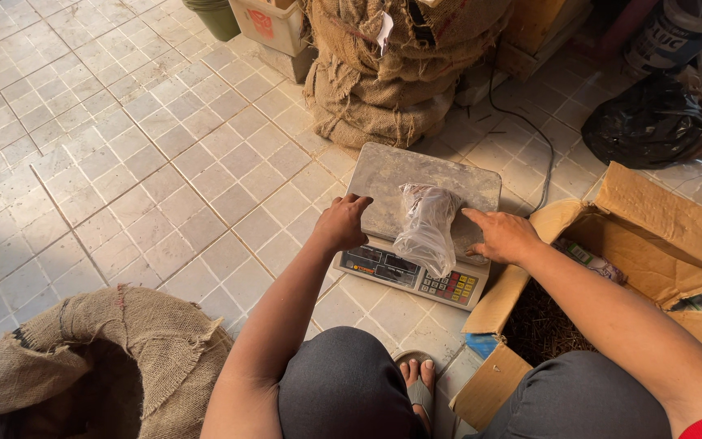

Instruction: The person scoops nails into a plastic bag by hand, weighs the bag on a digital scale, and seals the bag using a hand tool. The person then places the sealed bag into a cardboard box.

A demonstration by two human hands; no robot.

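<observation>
A digital scale [383,175] with a steel pan sits on the tiled floor in front of me. A clear plastic bag [426,228] of pale contents lies on the pan, its end hanging over the display and keypad. My left hand [341,223] rests on the scale's front left edge, fingers curled on the rim. My right hand [501,236] lies on the pan just right of the bag, fingers spread toward it and holding nothing.
An open cardboard box [652,244] with dark dried material stands at my right. An open burlap sack [115,349] is at lower left. Stacked burlap sacks [392,89] lie behind the scale, a black plastic bag [647,122] at upper right. My foot [418,375] shows below.
</observation>
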